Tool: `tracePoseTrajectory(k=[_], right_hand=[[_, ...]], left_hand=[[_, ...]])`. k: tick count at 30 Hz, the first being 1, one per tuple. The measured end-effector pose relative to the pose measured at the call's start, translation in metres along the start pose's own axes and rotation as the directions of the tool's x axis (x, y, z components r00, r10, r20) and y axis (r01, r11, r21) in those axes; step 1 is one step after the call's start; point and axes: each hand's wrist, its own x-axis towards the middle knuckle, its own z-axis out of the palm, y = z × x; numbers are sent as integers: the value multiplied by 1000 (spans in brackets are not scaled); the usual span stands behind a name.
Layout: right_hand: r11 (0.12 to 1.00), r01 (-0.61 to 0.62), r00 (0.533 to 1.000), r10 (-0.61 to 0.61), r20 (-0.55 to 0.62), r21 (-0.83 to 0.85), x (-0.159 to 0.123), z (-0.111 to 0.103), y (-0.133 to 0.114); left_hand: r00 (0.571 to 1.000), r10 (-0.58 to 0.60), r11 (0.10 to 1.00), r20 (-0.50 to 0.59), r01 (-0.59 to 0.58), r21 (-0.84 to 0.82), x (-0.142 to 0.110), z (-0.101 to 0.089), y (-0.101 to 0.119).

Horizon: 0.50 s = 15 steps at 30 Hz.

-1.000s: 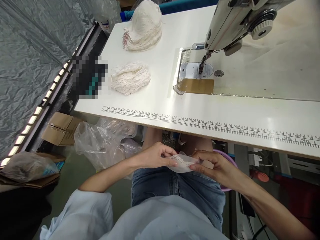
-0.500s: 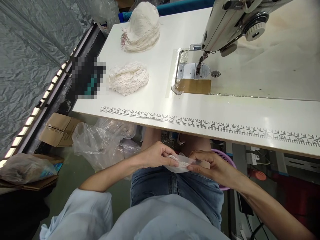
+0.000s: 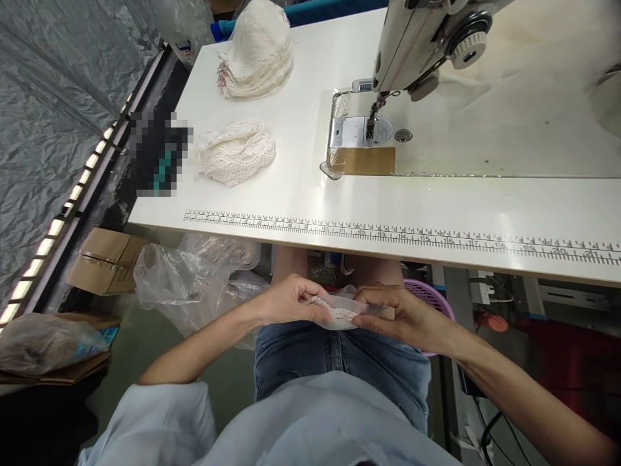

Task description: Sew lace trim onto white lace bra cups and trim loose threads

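Note:
Above my lap, in front of the table edge, a small piece of sheer white fabric with a lace trim (image 3: pixel 341 313) is stretched between my two hands. My left hand (image 3: pixel 297 301) pinches its left end between thumb and fingers. At the other end, my right hand (image 3: pixel 388 313) grips it with thumb and forefinger, the remaining fingers curled. On the table lie a bundle of white eyelet lace (image 3: pixel 237 154) and, behind it, a taller stack of cream fabric pieces (image 3: pixel 259 55) with frayed reddish threads at one corner.
A sewing machine (image 3: pixel 402 52) stands at the table's right, its presser foot over the metal plate. A printed ruler (image 3: pixel 378 233) runs along the front edge of the white table (image 3: pixel 291 194). Below are a clear plastic bag (image 3: pixel 179 285), a cardboard box (image 3: pixel 104 262) and a purple basket (image 3: pixel 431 299).
Both hands have shifted slightly left with the lace-trimmed fabric and still hold it at both ends. The view has moved a little, so the table and machine appear further left.

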Motion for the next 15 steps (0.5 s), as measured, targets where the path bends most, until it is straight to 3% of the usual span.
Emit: tracePoseTrajectory(k=[4,15], right_hand=[[1000,26,999,-26,39,-3,3,1,-2],[1000,-8,997,6,82,27,-1,-4,-1]], left_hand=[[999,29,994,23,-32,105,3,3,5],[999,17,996,38,-20,87,6,5,3]])
